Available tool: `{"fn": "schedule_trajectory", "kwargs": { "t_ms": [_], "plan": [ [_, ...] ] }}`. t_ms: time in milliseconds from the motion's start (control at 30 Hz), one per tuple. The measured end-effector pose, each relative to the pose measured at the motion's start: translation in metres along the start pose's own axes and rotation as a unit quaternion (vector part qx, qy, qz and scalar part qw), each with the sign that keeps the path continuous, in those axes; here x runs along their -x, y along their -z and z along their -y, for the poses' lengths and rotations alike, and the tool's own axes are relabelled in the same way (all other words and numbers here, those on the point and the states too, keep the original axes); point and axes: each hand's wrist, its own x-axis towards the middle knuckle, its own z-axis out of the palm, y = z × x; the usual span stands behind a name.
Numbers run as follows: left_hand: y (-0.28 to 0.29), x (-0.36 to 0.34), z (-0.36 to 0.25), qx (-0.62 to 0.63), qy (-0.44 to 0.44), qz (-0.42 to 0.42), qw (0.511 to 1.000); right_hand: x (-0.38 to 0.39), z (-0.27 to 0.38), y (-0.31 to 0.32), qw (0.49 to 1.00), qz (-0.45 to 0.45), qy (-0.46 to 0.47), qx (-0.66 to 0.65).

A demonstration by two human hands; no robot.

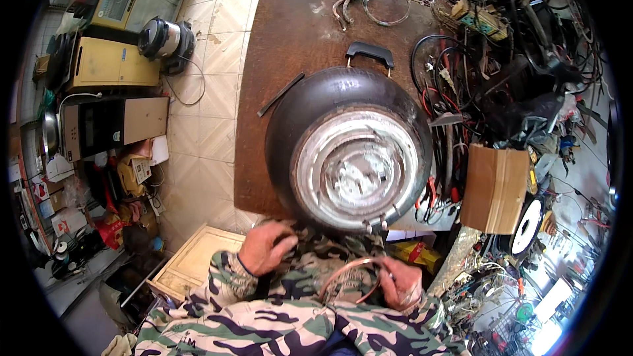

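A large round black electric pan (349,86) lies bottom up on the brown wooden table (264,59), its scuffed silvery base (356,171) facing me. Its black handle (370,53) points to the far side, and two small metal prongs (376,227) stick out at the near edge. In my right hand (401,283), below the pan over my lap, a thin copper-coloured loop (346,273) of tube or thick wire is pinched. My left hand (267,249) hangs near the table's front edge with its fingers curled; whether anything is in them is hidden.
A dark flat bar (281,93) lies left of the pan; a coiled hose (389,18) lies behind it. Tangled cables and tools crowd the right, with a cardboard box (494,188). A wooden drawer (198,260) stands at my left, and appliances (115,62) line the far left.
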Motion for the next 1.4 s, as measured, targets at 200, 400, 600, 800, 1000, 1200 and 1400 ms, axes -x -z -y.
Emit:
{"fn": "schedule_trajectory", "kwargs": {
  "t_ms": [200, 400, 600, 800, 1000, 1200, 1400],
  "plan": [
    [-0.040, 0.004, 0.043, 0.056, 0.070, 0.093, 0.992, 0.002, -0.042, -0.045, 0.997, 0.043, -0.047, -0.051],
    [-0.038, 0.001, 0.047, 0.129, 0.086, 0.042, 0.987, -0.007, -0.066, -0.068, 0.998, 0.019, 0.054, 0.037],
    [-0.027, 0.007, 0.017, 0.048, 0.071, 0.035, 0.996, -0.016, -0.008, 0.001, 0.989, -0.006, 0.101, 0.104],
    [0.002, 0.010, -0.031, 0.087, -0.041, -0.115, 0.989, -0.059, 0.057, 0.062, 0.948, -0.243, 0.119, 0.167],
    [0.016, -0.017, -0.080, 0.142, -0.096, -0.215, 0.961, -0.129, 0.083, 0.069, 0.929, -0.225, 0.161, 0.245],
    [0.004, -0.042, -0.078, 0.101, -0.097, -0.269, 0.953, -0.142, 0.078, 0.058, 0.926, -0.186, 0.141, 0.296],
    [-0.004, -0.054, -0.075, -0.023, -0.115, -0.307, 0.944, -0.139, 0.078, 0.059, 0.936, -0.198, 0.157, 0.245]
  ]
}}
